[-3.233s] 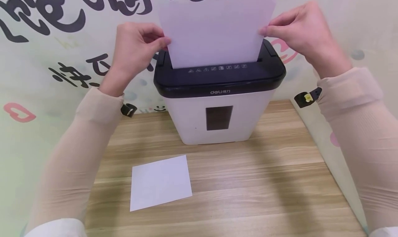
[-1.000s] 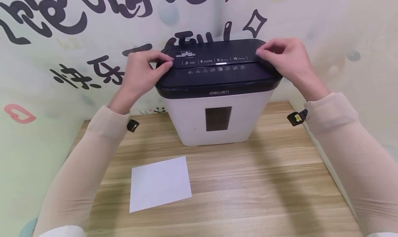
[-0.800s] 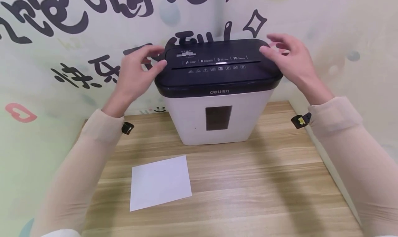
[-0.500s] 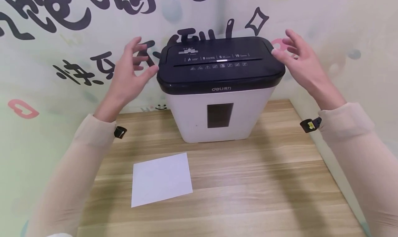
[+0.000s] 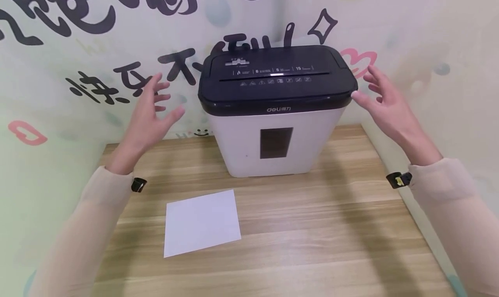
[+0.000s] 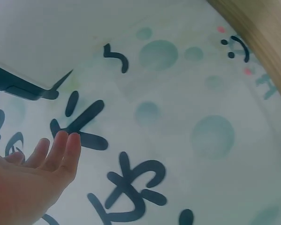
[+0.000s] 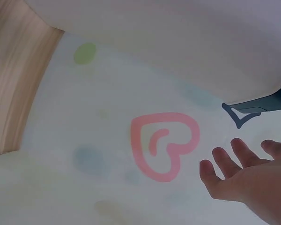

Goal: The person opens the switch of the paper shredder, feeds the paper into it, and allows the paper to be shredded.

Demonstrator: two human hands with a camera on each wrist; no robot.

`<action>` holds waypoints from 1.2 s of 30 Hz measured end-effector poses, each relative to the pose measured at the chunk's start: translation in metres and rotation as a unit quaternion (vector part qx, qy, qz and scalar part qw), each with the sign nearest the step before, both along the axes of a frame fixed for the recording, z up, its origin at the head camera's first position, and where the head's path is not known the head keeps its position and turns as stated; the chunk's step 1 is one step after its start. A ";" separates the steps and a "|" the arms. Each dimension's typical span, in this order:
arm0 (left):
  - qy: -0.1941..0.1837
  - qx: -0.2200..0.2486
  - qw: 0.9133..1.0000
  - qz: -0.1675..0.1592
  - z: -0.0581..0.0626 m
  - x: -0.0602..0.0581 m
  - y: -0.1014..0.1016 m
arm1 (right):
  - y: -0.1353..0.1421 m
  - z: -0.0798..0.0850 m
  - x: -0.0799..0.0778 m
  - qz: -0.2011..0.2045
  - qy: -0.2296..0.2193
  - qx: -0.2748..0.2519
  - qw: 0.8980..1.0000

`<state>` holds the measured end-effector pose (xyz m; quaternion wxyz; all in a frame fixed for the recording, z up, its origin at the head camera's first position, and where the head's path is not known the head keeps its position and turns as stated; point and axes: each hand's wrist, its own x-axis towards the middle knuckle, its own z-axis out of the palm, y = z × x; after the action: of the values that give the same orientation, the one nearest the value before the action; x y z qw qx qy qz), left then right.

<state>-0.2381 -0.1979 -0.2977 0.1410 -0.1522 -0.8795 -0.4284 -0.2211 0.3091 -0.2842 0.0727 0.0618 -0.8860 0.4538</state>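
A paper shredder [image 5: 241, 137] with a white bin and black top stands at the back of the wooden table; its feed slot shows no paper. To its left my left hand [image 5: 146, 121] hovers in the air, fingers spread and holding nothing. My right hand [image 5: 391, 111] is raised at the shredder's right side, also holding nothing, its thumb tip close to the black rim; I cannot tell if it touches. A white sheet of paper [image 5: 202, 223] lies flat on the table in front of the shredder, left of centre. Both wrist views show the left hand [image 6: 35, 183] and right hand [image 7: 253, 180] with loose fingers.
The wooden table [image 5: 296, 232] ends against a printed wall covering [image 5: 249, 22] behind and at both sides. A small black device [image 5: 138, 185] sits at the left cuff, and another black device [image 5: 398, 180] at the right cuff.
The large sheet held upright in the slot by both hands went down out of sight into the shredder. Both hands then let go, spread apart and lowered. The sheet on the table stayed put.
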 end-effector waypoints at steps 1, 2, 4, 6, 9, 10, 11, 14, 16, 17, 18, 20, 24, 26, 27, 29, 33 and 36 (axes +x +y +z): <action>-0.003 0.000 1.000 0.002 -0.004 0.002 -0.004 | 0.000 -0.003 0.002 0.001 0.000 0.000 1.000; -0.007 0.001 1.000 0.005 -0.007 0.004 -0.007 | 0.000 -0.007 0.004 0.002 0.001 -0.001 1.000; -0.014 0.000 1.000 0.010 -0.016 0.010 -0.014 | 0.000 -0.014 0.009 0.005 0.003 0.002 1.000; -0.022 -0.004 1.000 0.014 -0.026 0.016 -0.020 | 0.000 -0.023 0.014 0.008 0.001 0.008 1.000; -0.040 -0.006 0.999 0.020 -0.040 0.025 -0.028 | 0.001 -0.034 0.021 0.011 -0.007 0.023 1.000; -0.047 -0.006 0.999 0.022 -0.045 0.027 -0.031 | 0.002 -0.037 0.022 0.010 -0.010 0.027 1.000; -0.053 -0.006 0.998 0.025 -0.049 0.030 -0.033 | 0.002 -0.040 0.024 0.009 -0.014 0.033 0.999; -0.073 -0.001 0.997 0.031 -0.060 0.039 -0.040 | 0.003 -0.050 0.029 0.006 -0.031 0.043 0.999; -0.077 -0.003 0.997 0.031 -0.068 0.045 -0.045 | 0.004 -0.057 0.032 0.009 -0.040 0.045 0.998; -0.077 -0.005 0.997 0.030 -0.073 0.048 -0.047 | 0.004 -0.061 0.033 0.010 -0.045 0.045 0.998; -0.075 -0.006 0.997 0.028 -0.077 0.050 -0.050 | 0.004 -0.064 0.035 0.012 -0.050 0.044 0.998; -0.070 -0.011 0.997 0.024 -0.084 0.054 -0.054 | 0.005 -0.072 0.037 0.014 -0.059 0.041 0.997; -0.068 -0.022 0.997 0.022 -0.100 0.064 -0.063 | 0.004 -0.090 0.041 0.019 -0.082 0.049 0.995; -0.077 -0.028 0.996 0.022 -0.109 0.070 -0.067 | 0.003 -0.100 0.043 0.024 -0.095 0.057 0.994; -0.080 -0.034 0.996 0.024 -0.113 0.074 -0.069 | 0.002 -0.105 0.044 0.028 -0.098 0.061 0.993; -0.087 -0.042 0.995 0.026 -0.122 0.081 -0.073 | 0.001 -0.115 0.046 0.032 -0.105 0.071 0.991; -0.088 -0.047 0.995 0.026 -0.138 0.094 -0.078 | -0.004 -0.132 0.052 0.034 -0.110 0.070 0.991; -0.093 -0.043 0.994 0.023 -0.147 0.102 -0.081 | -0.011 -0.142 0.057 0.032 -0.110 0.068 0.991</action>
<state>-0.1361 -0.2786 -0.4446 0.0615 -0.0973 -0.9098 -0.3988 -0.1639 0.2986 -0.4257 -0.0437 0.0442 -0.9149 0.3987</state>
